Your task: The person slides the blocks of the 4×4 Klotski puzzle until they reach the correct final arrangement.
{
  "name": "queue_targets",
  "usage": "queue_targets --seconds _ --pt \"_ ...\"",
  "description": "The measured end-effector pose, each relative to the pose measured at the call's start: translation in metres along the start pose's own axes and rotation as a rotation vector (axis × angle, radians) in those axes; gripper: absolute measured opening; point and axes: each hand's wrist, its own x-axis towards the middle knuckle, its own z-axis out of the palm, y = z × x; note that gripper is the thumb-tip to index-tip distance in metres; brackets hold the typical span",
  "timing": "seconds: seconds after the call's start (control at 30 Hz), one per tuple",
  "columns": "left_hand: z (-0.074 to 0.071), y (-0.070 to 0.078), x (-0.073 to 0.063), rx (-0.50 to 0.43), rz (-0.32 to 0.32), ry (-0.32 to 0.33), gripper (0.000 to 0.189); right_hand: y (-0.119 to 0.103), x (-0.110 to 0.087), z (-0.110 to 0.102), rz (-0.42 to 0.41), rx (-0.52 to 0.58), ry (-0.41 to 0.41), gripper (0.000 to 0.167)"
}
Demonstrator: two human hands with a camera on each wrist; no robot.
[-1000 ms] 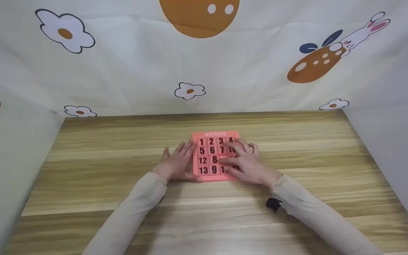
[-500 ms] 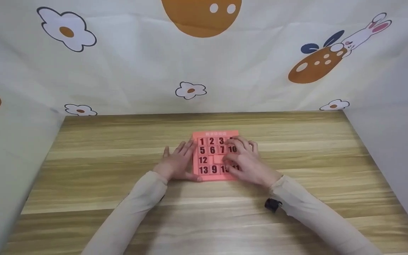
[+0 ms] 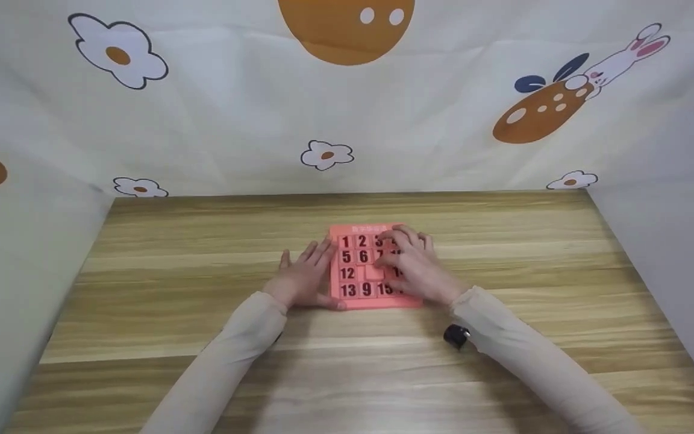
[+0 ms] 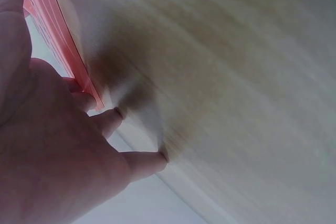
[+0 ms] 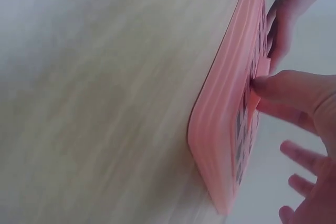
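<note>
A pink number sliding puzzle (image 3: 377,304) lies flat on the table, its square tiles printed with dark numbers. My left hand (image 3: 300,282) rests along its left side with straight, spread fingers; the thumb touches the lower left corner. Over the puzzle's right half is my right hand (image 3: 424,272), hiding several tiles. The right wrist view has its thumb and index finger pinching a pink tile (image 5: 264,67) that stands tilted up out of the board. Beside the 12, the third row shows a plain pink spot without a number. The raised tile's number is hidden.
The wood-grain table (image 3: 214,241) extends around the puzzle on all sides. A pale cloth wall (image 3: 232,120) with flowers, orange shapes and a rabbit rises behind it, and pale walls flank both sides. A small black device (image 3: 456,336) sits under the right wrist.
The 8 tile, visible a second ago in the third row, no longer shows at its spot. My right hand has shifted slightly left and up over the board. The left hand stays put.
</note>
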Motion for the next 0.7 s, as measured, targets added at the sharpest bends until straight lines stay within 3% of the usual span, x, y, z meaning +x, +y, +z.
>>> queue_targets --seconds 0.23,0.47,0.7 --pt "0.001 -0.001 0.001 0.01 -0.008 -0.006 0.12 0.004 0.004 -0.001 -0.054 0.035 -0.017 0.02" --pt "0.001 -0.001 0.002 0.015 0.002 0.004 0.121 0.002 0.009 -0.002 -0.048 0.059 -0.052 0.025" --pt "0.001 -0.002 0.001 0.023 -0.002 -0.002 0.12 0.001 0.015 -0.012 -0.117 -0.01 -0.022 0.013"
